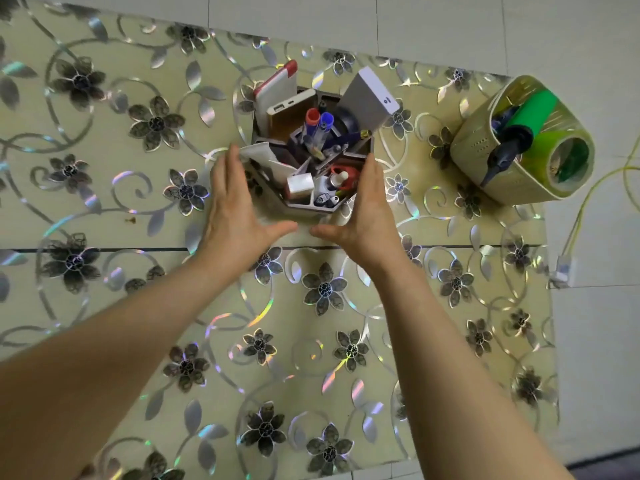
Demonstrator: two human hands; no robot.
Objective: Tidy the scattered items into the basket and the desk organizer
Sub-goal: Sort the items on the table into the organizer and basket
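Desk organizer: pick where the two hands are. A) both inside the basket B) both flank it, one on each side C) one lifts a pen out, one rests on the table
B: the left hand and right hand, fingers straight, flank the desk organizer.

open mat (311,341) before organizer (270,168).

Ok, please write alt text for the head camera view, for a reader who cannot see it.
Two open hands, left hand and right hand, flank a full desk organizer on a flowered table. A basket with a green pump stands further right.
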